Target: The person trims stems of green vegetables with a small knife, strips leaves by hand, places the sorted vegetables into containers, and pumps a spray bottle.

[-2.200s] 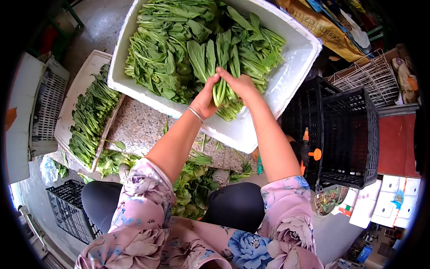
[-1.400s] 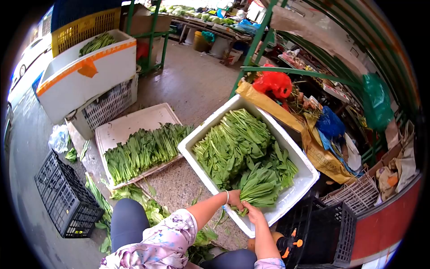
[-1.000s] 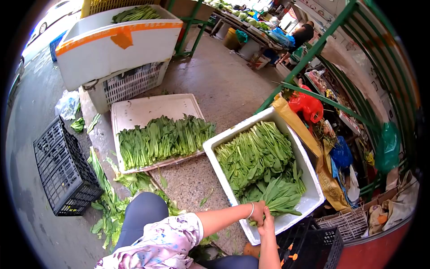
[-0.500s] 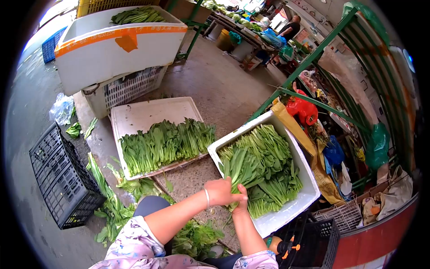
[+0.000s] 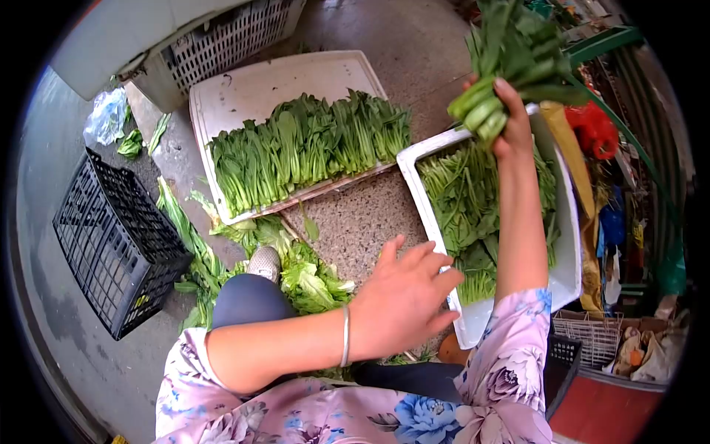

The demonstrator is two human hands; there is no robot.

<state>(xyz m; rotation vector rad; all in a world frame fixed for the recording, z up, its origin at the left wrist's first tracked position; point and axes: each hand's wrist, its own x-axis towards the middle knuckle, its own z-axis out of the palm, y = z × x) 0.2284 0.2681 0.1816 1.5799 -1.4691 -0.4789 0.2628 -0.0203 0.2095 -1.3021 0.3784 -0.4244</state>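
Observation:
My right hand (image 5: 512,122) is raised at the upper right, closed around the stems of a bunch of leafy greens (image 5: 510,55). The cut stem ends point down and left. Below it stands a white foam box (image 5: 438,259) with more leafy greens (image 5: 462,196) laid inside, partly hidden by my right forearm. My left hand (image 5: 403,300) has its fingers spread and holds nothing, just left of the box's near edge. A silver bangle (image 5: 345,337) circles my left wrist. Farther left, a white foam lid (image 5: 292,74) bears a long row of upright-leaning greens (image 5: 310,148).
A black plastic crate (image 5: 118,244) lies tilted on the ground at left. Loose trimmed leaves (image 5: 307,277) are strewn around my shoe (image 5: 264,263). A clear plastic bag (image 5: 106,116) lies upper left. Green metal rails (image 5: 603,44) and a red bag (image 5: 593,132) are at right.
My right hand has lifted a bunch of greens up and right, above the box. The left hand has let go, with its fingers now spread. The view has tilted downward.

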